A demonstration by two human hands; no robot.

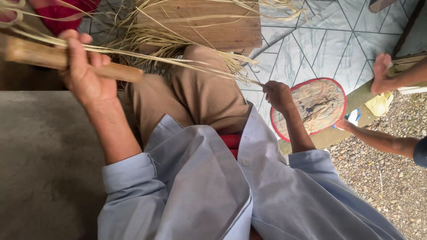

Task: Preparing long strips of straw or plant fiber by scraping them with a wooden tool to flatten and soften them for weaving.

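Note:
My left hand (82, 66) is raised at the upper left and grips a wooden stick (120, 72) that lies almost level across the view. Long pale straw strips (178, 60) run from the stick down and right to my right hand (278, 95), which pinches their ends above my right knee. My legs in brown trousers (191, 95) show between my hands, with the loose light blue shirt (200, 186) below.
More straw (155, 38) piles over a wooden board (213, 22) ahead of my knees. A round woven fan with a red rim (311, 106) lies on the patterned floor. Another person's hands (382, 73) reach in at the right over gravel (382, 186). A concrete slab (44, 164) lies left.

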